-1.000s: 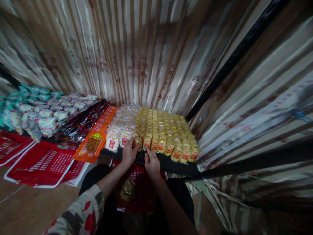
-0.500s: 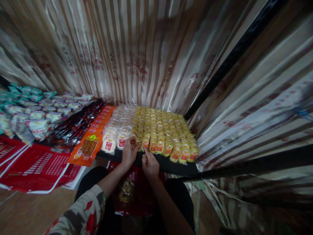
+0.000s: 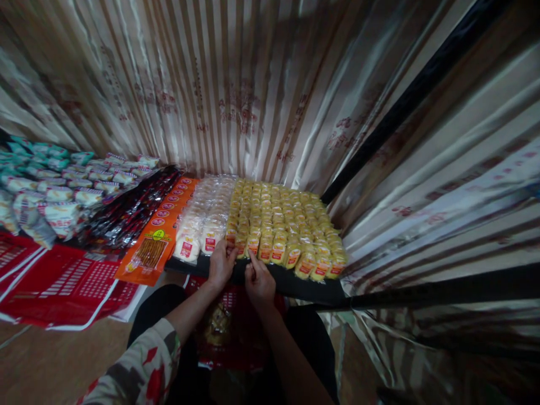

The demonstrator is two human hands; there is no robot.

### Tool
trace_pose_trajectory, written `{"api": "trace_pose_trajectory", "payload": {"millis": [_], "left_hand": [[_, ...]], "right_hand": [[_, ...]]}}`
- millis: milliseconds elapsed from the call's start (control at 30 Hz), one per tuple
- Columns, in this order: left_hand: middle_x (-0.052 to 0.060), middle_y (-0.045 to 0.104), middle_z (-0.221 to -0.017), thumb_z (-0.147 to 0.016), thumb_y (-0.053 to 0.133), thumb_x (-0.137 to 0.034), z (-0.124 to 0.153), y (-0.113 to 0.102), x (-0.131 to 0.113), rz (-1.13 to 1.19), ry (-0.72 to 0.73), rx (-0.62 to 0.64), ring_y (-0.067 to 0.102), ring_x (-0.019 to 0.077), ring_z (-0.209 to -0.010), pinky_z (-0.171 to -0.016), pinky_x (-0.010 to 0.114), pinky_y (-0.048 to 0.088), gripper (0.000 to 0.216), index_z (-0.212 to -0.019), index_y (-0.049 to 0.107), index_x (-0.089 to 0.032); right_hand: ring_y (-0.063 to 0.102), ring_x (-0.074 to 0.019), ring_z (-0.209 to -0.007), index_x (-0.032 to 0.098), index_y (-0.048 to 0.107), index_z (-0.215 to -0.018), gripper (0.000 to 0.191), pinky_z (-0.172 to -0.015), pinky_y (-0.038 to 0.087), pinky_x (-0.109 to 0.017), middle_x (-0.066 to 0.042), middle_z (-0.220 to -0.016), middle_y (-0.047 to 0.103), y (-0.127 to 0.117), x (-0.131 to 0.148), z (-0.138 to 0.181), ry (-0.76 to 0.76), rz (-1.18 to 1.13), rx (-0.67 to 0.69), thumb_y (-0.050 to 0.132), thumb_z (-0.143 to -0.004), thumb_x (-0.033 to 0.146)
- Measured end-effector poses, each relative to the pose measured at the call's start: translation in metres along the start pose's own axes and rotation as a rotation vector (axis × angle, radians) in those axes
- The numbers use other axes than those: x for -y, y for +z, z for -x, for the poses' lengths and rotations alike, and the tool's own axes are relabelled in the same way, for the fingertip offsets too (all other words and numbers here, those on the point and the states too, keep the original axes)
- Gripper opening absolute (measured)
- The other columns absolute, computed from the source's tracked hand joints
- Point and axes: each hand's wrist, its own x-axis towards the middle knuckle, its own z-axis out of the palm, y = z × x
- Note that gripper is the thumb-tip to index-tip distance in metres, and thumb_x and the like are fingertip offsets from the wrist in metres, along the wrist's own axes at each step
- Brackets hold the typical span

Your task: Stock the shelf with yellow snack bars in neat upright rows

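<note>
Left hand [image 3: 221, 265] has shifted slightly leftward, showing more of the red label on a yellow-wrapped snack packet [image 3: 240, 248]. Likely light, soft, slick and easily crushed, it wants holding by its sides. It sits at the front of the black shelf [image 3: 291, 281], between the left's curled fingers and the right hand [image 3: 260, 282], index extended; whether either grips, I cannot tell.

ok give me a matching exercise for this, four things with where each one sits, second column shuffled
1. yellow packs
2. orange bag
3. curtain
4. white packs

A. between 2 and 1
B. behind the shelf
C. right end of the shelf, fingers at the front row
D. between the dark packs and 4

Pairs: 1-C; 2-D; 3-B; 4-A
</note>
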Motion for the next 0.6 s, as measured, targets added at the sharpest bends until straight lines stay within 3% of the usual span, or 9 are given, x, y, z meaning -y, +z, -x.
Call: {"api": "trace_pose_trajectory", "payload": {"millis": [233,600], "left_hand": [[-0.005,0.050,-0.060,-0.080,0.051,-0.025,0.000,0.005,0.003,0.000,-0.016,-0.009,0.050,0.0095,-0.050,-0.057,0.023,0.042,0.011,-0.071,0.048,-0.019],[0.000,0.057,-0.076,-0.081,0.053,-0.019,0.004,-0.006,0.003,-0.138,0.070,-0.014,0.054,0.0119,-0.070,-0.070,0.023,0.042,0.006,-0.076,0.056,-0.017]], "right_hand": [[0.059,-0.0143,-0.074,0.017,0.048,-0.131,0.045,-0.070,0.044,-0.022,-0.006,-0.084,0.064,0.002,0.000,0.001,-0.001,0.024,0.019,0.034,-0.088,0.024],[0.054,-0.0122,-0.063,0.014,0.050,-0.128,0.046,-0.066,0.045,-0.022,-0.003,-0.075,0.061,0.000,0.000,0.002,-0.056,-0.049,-0.016,0.036,-0.085,0.021]]}}
